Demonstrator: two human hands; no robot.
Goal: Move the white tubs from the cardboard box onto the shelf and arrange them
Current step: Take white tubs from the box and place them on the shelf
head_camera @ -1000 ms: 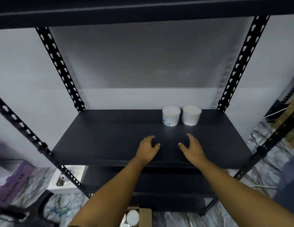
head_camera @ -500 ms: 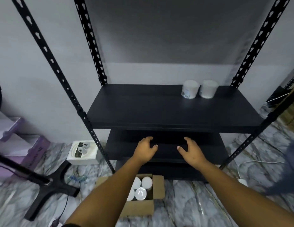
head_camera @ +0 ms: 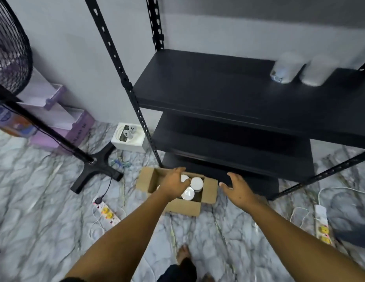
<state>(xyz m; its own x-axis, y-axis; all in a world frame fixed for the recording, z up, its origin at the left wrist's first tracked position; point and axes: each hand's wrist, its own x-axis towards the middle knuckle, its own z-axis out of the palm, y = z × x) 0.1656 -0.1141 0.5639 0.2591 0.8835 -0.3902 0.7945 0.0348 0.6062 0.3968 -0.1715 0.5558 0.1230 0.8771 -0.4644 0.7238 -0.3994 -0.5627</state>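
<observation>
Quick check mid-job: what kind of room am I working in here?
Probably a home storage room: a bare black metal shelf rack against a plain wall, a standing fan and power strips loose on a marble-pattern floor.

**One head-worn view, tilted steeply down**

We have a single wide-angle camera, worn on the head, looking forward and down from standing height. It faces the black metal shelving unit (head_camera: 228,86) against the pale wall. The marbled grey floor (head_camera: 45,210) lies far below, and the open brown cardboard box (head_camera: 183,207) sits near the frame's centre.

Purple box (head_camera: 75,131) lettering perhaps present, unreadable.
</observation>
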